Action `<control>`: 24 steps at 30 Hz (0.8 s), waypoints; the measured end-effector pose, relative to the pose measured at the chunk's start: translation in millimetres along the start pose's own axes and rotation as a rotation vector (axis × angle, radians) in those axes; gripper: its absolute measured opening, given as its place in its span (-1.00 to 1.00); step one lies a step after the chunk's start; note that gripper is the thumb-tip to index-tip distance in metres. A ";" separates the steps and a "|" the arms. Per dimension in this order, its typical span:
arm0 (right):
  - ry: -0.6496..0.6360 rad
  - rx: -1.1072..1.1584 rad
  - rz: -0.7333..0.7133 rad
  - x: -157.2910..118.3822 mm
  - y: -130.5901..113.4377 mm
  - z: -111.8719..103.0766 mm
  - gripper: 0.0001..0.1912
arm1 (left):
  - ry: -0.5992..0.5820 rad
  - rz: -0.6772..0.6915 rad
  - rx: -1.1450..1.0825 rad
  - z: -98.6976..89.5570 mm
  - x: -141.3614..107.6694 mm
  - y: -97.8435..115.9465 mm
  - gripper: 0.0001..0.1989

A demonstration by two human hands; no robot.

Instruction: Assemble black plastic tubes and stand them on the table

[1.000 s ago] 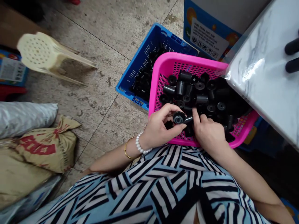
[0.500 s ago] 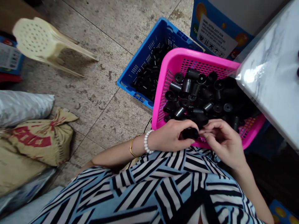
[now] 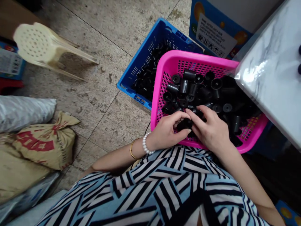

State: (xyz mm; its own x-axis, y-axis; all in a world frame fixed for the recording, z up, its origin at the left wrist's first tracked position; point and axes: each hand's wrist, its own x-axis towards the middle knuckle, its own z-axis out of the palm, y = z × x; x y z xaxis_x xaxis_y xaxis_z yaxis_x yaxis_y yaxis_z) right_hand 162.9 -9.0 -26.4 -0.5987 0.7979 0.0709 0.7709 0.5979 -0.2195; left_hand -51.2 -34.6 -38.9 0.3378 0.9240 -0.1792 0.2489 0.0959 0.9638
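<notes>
A pink basket holds many black cylindrical parts, some on their sides and some end up. Over its near edge, my left hand curls its fingers and thumb around one black part. My right hand is right beside it, palm down over the basket, fingertips close to the left hand's fingers. Whatever the right fingertips hold, if anything, is hidden beneath them.
Behind the basket sits a blue crate with small black pieces. A white marbled surface juts in at right, beside a printed carton. At left are a cream plastic stool and a tan sack.
My right hand has moved left and forward over the basket and turned palm down, closer to my left hand. My left hand, still around a black part, has shifted slightly left.
</notes>
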 end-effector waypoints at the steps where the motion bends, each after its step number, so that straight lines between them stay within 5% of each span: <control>1: 0.008 0.001 -0.009 3.0 -0.4 0.1 -0.57 | 0.004 0.003 -0.011 0.2 0.4 -1.0 -0.67; 4: 0.116 0.177 0.080 4.2 0.3 -5.7 -0.68 | 0.026 0.037 -0.060 -1.1 0.9 0.9 -0.65; 8: 0.254 0.694 0.361 -10.2 0.7 -18.5 -0.81 | -0.040 0.054 -0.083 -2.8 1.1 7.9 -0.67; 11: 0.261 0.951 0.461 -24.1 -4.5 -22.3 -0.63 | -0.110 0.110 -0.054 -2.0 1.5 9.5 -0.66; 14: 0.209 0.881 0.365 -35.4 -10.3 -19.9 -0.45 | -0.104 0.190 0.003 -0.9 2.0 8.1 -0.61; 20: 0.359 0.889 0.410 -45.6 -13.6 -13.3 -0.60 | -0.126 0.222 0.021 -0.2 1.8 7.9 -0.62; 24: 0.206 0.852 0.292 -41.8 -16.2 -14.5 -0.58 | -0.130 0.216 0.034 2.5 -1.1 5.0 -0.66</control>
State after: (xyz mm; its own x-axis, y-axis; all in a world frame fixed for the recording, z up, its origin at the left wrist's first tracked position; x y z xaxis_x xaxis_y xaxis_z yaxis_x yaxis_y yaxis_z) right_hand 178.6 -51.0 -11.7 -0.2927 0.9547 0.0537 0.4154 0.1775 -0.8922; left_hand -48.0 -36.1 -34.4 0.4998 0.8661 0.0038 0.1878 -0.1126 0.9757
